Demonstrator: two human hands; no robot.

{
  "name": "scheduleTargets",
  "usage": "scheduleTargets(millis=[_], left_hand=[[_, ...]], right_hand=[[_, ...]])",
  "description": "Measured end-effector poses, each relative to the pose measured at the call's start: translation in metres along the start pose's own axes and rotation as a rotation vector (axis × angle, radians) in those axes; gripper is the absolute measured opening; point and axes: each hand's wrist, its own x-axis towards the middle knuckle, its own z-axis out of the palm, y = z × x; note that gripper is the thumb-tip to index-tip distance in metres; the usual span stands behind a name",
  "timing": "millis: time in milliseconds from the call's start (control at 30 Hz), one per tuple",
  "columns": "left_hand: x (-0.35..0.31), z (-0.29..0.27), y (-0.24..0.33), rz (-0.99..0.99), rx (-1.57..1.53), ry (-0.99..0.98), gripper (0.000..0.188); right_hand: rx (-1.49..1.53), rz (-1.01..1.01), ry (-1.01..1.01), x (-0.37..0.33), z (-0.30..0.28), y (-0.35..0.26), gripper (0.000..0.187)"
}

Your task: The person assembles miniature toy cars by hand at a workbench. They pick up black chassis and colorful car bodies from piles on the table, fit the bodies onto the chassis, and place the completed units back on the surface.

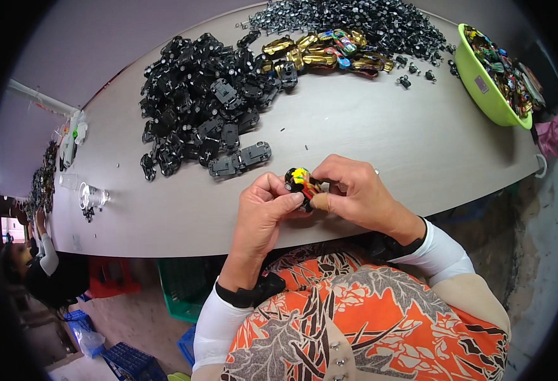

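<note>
Between both hands, just above the table's near edge, is a small toy car (300, 179) with a bright yellow and red body and black wheels. My left hand (265, 202) pinches it from the left with thumb and fingers. From the right, my right hand (355, 190) grips the same car, its thumb and fingertips pressed to the body. The fingers cover much of the car's underside. Beyond my left hand lie dark toy car chassis (241, 160) end to end, close to a large heap of black chassis (196, 95).
Gold and coloured car bodies (320, 52) lie beside the heap, with a pile of small wheel parts (367, 25) behind. A lime-green basin (482, 89) of bodies stands far right. At left are a clear plastic cup (91, 195) and another person (53, 267). A green crate (180, 286) sits below the table.
</note>
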Motion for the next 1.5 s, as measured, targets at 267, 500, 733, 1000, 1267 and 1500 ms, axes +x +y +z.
scheduleTargets(millis=[267, 500, 733, 1000, 1267, 1500], left_hand=[[-0.005, 0.009, -0.001, 0.069, -0.053, 0.032, 0.032], [-0.005, -0.007, -0.007, -0.023, -0.104, -0.021, 0.047], [-0.008, -0.013, -0.008, -0.011, -0.254, -0.071, 0.047], [-0.012, -0.008, -0.006, 0.018, -0.264, -0.087, 0.045], [-0.014, -0.01, -0.008, 0.035, -0.251, -0.085, 0.044], [-0.016, -0.01, -0.008, 0.041, -0.263, -0.075, 0.045]], right_hand=[[0.306, 0.203, -0.046, -0.005, 0.008, -0.003, 0.024], [0.45, 0.304, -0.007, -0.005, 0.01, -0.003, 0.025], [0.741, 0.37, 0.075, -0.005, 0.004, -0.013, 0.027], [0.542, 0.205, 0.165, -0.013, 0.019, -0.018, 0.028], [0.433, 0.18, 0.15, -0.017, 0.021, -0.023, 0.03], [0.545, 0.09, 0.275, -0.022, 0.025, -0.013, 0.032]])
